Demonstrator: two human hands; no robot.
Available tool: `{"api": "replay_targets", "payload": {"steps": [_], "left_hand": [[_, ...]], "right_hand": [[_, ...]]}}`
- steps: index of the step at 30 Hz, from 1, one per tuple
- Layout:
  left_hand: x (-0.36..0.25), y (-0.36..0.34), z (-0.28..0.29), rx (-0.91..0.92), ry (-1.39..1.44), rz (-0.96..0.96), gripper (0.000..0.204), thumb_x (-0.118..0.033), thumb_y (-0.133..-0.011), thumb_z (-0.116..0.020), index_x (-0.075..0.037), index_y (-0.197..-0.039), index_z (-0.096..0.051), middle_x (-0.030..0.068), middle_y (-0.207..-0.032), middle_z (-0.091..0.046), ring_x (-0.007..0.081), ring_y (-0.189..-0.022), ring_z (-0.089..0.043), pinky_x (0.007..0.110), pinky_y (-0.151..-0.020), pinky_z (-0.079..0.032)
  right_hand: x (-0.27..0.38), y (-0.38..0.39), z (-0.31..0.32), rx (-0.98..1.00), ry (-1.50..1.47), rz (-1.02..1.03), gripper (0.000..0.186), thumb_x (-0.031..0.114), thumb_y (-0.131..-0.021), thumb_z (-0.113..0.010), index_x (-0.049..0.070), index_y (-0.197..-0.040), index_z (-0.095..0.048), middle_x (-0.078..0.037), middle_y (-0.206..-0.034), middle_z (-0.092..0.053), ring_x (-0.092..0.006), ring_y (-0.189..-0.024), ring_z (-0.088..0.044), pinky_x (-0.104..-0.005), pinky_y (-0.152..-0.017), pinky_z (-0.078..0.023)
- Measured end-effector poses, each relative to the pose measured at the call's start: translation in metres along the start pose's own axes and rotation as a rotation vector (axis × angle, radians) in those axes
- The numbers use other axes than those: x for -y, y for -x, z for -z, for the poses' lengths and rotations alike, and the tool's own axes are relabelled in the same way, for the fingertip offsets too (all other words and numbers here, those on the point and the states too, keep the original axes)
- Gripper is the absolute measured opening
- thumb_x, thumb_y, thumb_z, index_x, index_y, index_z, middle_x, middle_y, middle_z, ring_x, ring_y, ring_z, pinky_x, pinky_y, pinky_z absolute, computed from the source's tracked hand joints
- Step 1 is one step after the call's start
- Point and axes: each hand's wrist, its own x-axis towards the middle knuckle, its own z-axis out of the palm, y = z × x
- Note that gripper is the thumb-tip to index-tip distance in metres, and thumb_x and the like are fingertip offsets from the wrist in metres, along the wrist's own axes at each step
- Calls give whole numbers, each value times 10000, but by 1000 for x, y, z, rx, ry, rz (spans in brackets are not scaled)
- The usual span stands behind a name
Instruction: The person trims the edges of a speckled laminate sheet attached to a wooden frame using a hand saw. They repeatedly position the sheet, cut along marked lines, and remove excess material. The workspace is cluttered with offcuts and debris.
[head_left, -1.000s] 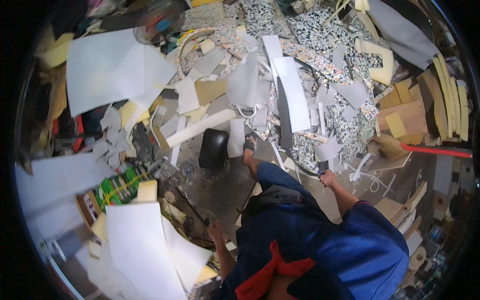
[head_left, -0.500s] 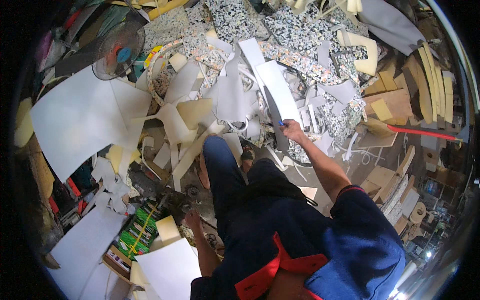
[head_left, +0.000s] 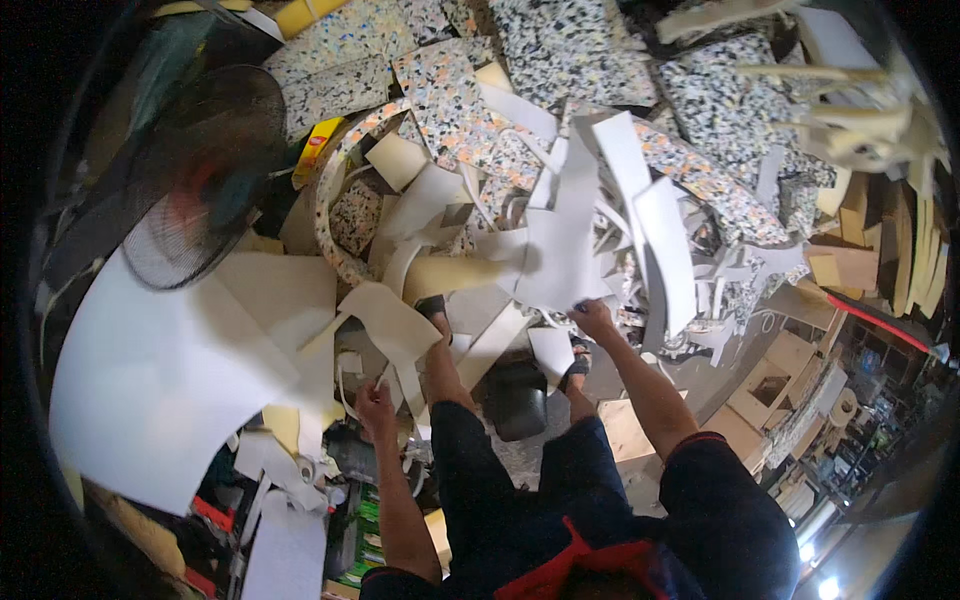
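Just ahead of the person's legs (head_left: 465, 445), a black block (head_left: 515, 402) with rounded corners sits on the floor between the feet, with a tan panel (head_left: 628, 430) lying to its right. To the left of the legs, the left hand (head_left: 376, 408) hangs with its fingers drawn together just below a pale curved piece (head_left: 388, 318); whether it grips that piece's edge or nothing at all, I cannot tell. Farther forward, the right hand (head_left: 592, 318) is loosely curled at the lower edge of a grey sheet (head_left: 562, 245), something small and dark at its fingertips; whether it is pinching the sheet cannot be made out. Much of the material looks already cut: narrow strips and odd offcuts lie loose around the grey sheet, beside a long white strip (head_left: 664, 255). A broad white sheet (head_left: 165, 375) at the left seems largely whole, under a standing fan (head_left: 205, 180). Beyond, large speckled foam slabs (head_left: 572, 50) lie heaped, apparently uncut.
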Motion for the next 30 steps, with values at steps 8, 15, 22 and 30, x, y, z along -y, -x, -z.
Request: {"api": "replay_targets", "payload": {"steps": [8,15,22,30], "left_hand": [[-103,-322,-66,-272,-128,-184,926,-553,-782,-814,38,-1412,-480,253,-1352,-552,405,-1244,-544,473,-1027,-446],[-161,-458,-135,-146,-311,-15,782,-510,-865,-717,5,-1415,-506,234,-1199,-677,351,-1057,-685,502,-941,-520],[-138,-452,-93,-138,-391,-86,547,-340,-950,-599,36,-1344,-547,205,-1066,-716,356,-941,-712,522,-891,-537],[-154,-343,-39,-246,-304,-177,687,-388,-964,-612,-6,-1502,-421,250,-1341,-588,413,-1211,-579,551,-1038,-453]], "right_hand": [[133,-377,-154,-71,-982,107,239,219,-899,-714,83,-1070,-617,-33,-685,-575,-178,-539,-523,-319,-457,-416],[187,-468,-139,-182,-2042,-499,267,369,-916,-756,169,-885,-581,19,-623,-466,-147,-486,-419,-279,-424,-309],[206,-357,-13,-552,-1794,-171,253,249,-949,-703,169,-808,-509,27,-638,-406,-124,-501,-365,-278,-464,-275],[167,-215,-23,-367,-1614,-162,168,76,-878,-779,130,-810,-634,32,-634,-566,-107,-432,-471,-281,-381,-346]]}}
